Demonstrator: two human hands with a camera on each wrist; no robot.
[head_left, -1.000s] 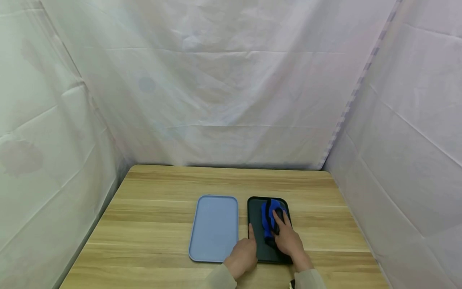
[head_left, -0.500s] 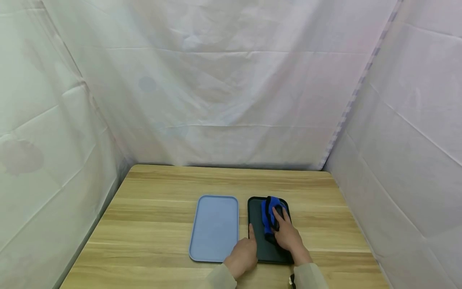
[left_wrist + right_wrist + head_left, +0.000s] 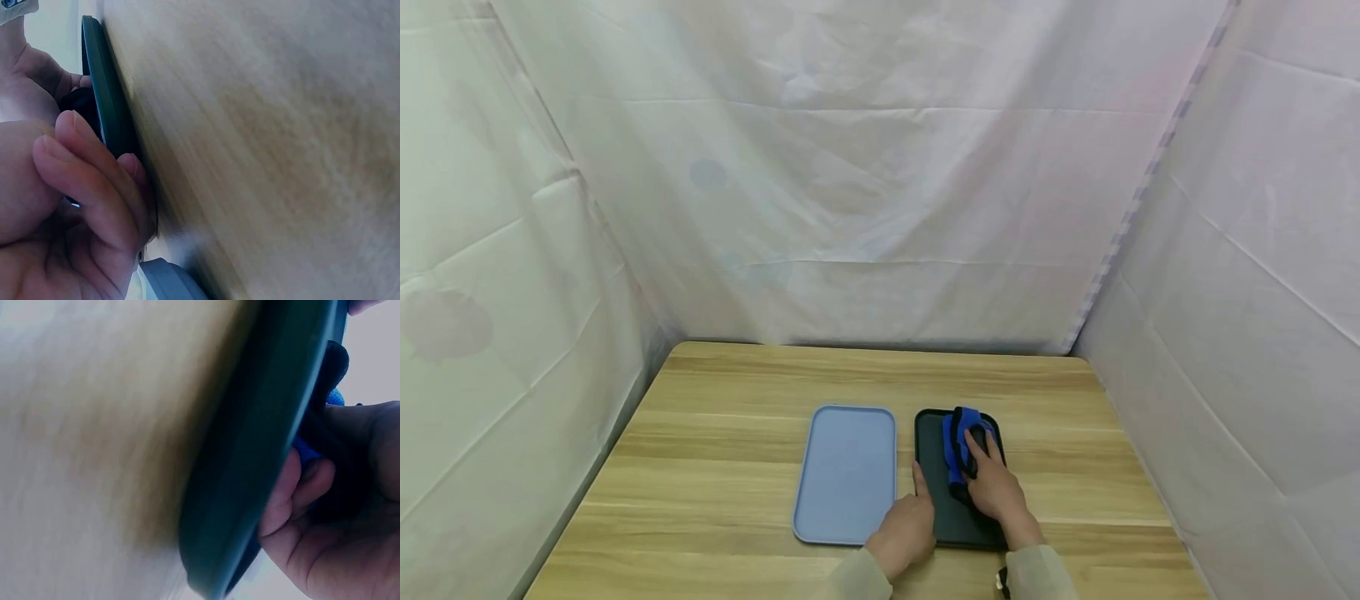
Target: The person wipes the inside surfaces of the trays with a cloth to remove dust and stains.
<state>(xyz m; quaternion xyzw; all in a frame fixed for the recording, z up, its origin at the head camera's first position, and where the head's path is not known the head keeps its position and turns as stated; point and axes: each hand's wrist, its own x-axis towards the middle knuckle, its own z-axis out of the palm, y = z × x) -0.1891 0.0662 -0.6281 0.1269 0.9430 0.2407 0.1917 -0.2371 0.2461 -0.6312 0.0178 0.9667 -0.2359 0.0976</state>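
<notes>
A blue-and-black soft bundle with black bands (image 3: 957,454) lies on the right part of a dark green tray (image 3: 951,525). My right hand (image 3: 1000,492) grips this bundle from its right side, index and middle fingers spread over a black part. In the right wrist view, curled fingers (image 3: 294,494) show at the bundle just over the tray's rim, and much of the bundle is hidden by the hand. My left hand (image 3: 906,529) has its index finger straight along the tray's left rim. The left hand's other fingers (image 3: 94,181) are bent in the left wrist view.
A light blue tray (image 3: 848,475) lies flat just left of the dark tray, close to my left hand. Both trays sit on a wood-grain table (image 3: 715,450). White cloth walls (image 3: 865,208) stand behind the table and along both sides.
The blue-and-black bundle has shifted slightly toward the tray's far end, and the right hand has moved slightly left. My left hand stays almost in place at the rim; the trays have not visibly moved.
</notes>
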